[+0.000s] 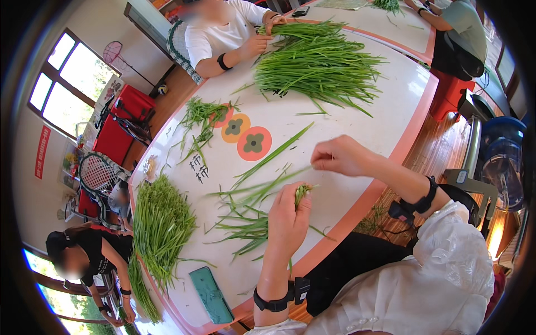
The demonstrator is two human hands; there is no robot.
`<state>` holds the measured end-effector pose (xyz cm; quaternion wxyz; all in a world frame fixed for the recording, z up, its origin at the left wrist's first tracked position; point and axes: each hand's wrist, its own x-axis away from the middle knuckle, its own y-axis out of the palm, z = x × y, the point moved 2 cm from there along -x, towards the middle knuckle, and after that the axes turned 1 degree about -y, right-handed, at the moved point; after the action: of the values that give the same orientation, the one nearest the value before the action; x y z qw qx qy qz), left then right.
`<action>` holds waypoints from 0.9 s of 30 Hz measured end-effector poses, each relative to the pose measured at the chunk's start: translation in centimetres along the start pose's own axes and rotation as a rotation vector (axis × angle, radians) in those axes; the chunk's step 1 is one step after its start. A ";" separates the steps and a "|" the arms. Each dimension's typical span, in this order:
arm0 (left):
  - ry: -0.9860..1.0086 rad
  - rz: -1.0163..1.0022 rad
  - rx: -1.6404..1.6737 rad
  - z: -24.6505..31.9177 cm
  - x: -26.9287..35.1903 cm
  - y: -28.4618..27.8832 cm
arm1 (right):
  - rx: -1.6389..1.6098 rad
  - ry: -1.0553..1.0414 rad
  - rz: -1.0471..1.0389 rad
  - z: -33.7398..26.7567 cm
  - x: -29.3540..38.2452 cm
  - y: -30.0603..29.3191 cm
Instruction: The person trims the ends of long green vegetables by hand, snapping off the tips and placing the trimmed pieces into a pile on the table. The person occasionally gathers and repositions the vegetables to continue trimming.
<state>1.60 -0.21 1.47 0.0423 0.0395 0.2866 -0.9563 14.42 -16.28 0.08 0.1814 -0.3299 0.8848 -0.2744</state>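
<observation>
My left hand (291,217) is closed around a small bunch of garlic chives (247,228). The cut ends show above my thumb, and the leaves fan out to the left over the white table. Up and to the right, my right hand (341,157) has its fingertips pinched on the end of a long chive stalk (289,173), which is blurred. Just beyond it a few loose chives (276,153) lie slantwise on the tabletop.
A large chive heap (318,63) lies before a person in white (222,33). Another heap (161,226) stands at the left edge, near a person in black (100,255). Trimmed scraps (203,113) and a teal phone case (211,295) lie on the pink-rimmed table (356,209).
</observation>
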 end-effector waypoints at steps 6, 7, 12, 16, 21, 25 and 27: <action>0.380 0.171 -0.265 -0.5 -0.7 0.1 | -0.118 0.049 -0.086 -3.5 3.1 0.2; 0.330 0.140 -0.263 -0.6 -0.7 0.3 | -0.142 0.035 -0.079 -3.8 3.3 0.1; -0.089 -0.102 -0.064 0.7 0.0 0.2 | -0.374 0.076 -0.202 -3.1 1.9 -0.5; -0.038 -0.095 -0.080 0.3 0.2 0.2 | -0.054 -0.008 0.102 1.2 -2.4 -1.9; -0.064 -0.146 -0.094 0.0 0.1 0.4 | 0.449 -0.102 0.316 5.5 -5.4 -1.5; -0.059 -0.153 -0.071 0.3 0.1 0.2 | 0.410 0.053 0.188 5.5 -5.5 -1.2; -0.048 -0.152 -0.086 0.3 0.1 0.3 | 0.355 0.028 0.198 5.0 -4.8 -1.1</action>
<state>1.54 -0.58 1.54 -0.0217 -0.0072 0.3287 -0.9442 20.91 -15.51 -2.48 0.2504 -0.2002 0.8530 -0.4117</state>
